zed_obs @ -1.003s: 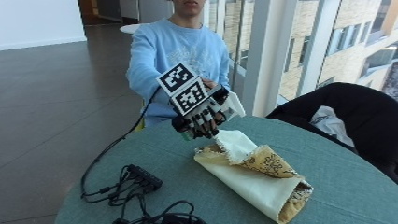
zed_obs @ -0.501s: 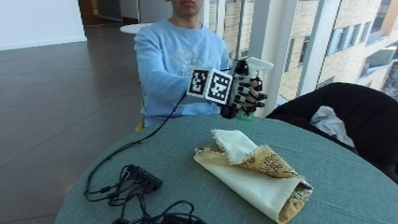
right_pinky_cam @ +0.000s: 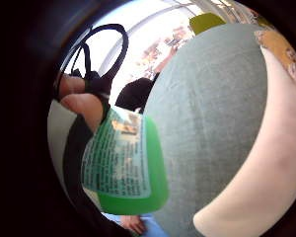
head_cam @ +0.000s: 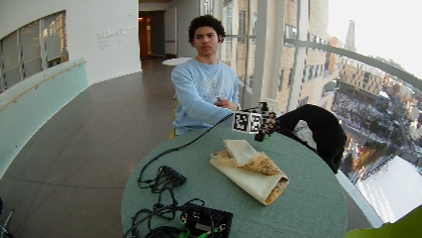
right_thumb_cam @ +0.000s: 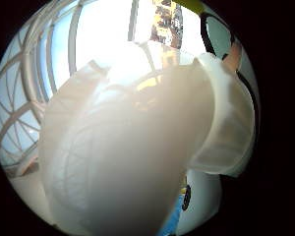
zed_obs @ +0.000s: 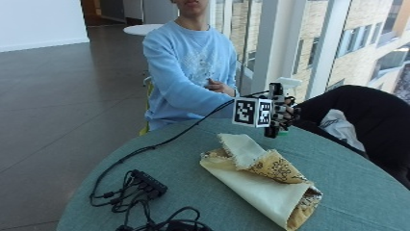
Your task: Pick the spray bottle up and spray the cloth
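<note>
In the outside view my gloved right hand (zed_obs: 282,113) is raised above the table's far side, just beyond the cloth, and grips the spray bottle (zed_obs: 287,83). The bottle's white spray head sticks up over the fingers. The little finger side palm view shows the bottle's green body with a printed label (right_pinky_cam: 126,165) close to the palm. The white spray head (right_thumb_cam: 137,147) fills the thumb side palm view. The cream cloth (zed_obs: 262,178), folded with a patterned side showing, lies on the round green table (zed_obs: 359,183). In the wide view, hand (head_cam: 267,124) and cloth (head_cam: 250,171) are apart.
A black cable hub (zed_obs: 147,182) with tangled cables lies on the table's left side. A chair with a black jacket (zed_obs: 359,110) stands at the right behind the table. The person's bare hand (zed_obs: 221,87) stays at the chest.
The gloved hand has carried the spray bottle to the right, from over the cloth's near-left end to beyond its far end, first rising, then dropping a little.
</note>
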Demonstrator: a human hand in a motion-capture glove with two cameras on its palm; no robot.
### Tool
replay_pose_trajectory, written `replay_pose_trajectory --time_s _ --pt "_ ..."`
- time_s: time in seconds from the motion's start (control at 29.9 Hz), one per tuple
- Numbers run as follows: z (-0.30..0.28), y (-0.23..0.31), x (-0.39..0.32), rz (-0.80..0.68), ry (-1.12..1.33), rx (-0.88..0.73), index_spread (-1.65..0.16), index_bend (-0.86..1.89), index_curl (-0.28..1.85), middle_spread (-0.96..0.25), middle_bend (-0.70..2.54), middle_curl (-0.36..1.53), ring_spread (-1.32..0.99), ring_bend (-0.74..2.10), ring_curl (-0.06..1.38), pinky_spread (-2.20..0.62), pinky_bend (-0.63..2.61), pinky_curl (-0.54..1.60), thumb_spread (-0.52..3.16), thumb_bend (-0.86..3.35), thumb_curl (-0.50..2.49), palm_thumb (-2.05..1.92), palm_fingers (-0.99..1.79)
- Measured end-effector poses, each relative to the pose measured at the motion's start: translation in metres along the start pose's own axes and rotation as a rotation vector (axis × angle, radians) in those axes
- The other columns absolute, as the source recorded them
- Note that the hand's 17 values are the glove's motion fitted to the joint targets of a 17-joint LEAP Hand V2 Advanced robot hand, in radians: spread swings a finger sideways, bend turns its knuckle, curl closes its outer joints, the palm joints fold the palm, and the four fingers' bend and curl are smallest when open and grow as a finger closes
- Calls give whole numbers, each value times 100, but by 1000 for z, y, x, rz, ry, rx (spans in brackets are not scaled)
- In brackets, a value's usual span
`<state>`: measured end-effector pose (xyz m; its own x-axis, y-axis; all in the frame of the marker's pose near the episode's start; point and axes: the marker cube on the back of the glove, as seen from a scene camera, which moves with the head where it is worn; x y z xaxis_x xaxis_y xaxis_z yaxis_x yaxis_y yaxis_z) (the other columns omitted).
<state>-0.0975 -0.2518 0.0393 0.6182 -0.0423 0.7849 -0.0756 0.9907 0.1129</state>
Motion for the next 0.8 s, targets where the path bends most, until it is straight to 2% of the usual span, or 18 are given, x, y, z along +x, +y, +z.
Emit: replay_pose_trajectory --time_s 0.27,0.8 --pt "25 -3 21 -47 -1 37 -22 19 53 -9 18 44 -8 35 36 2 19 34 98 -2 57 84 112" --pt "39 -2 35 -33 -53 52 -22 20 53 -10 19 43 -9 33 37 4 18 34 103 -2 51 83 113"
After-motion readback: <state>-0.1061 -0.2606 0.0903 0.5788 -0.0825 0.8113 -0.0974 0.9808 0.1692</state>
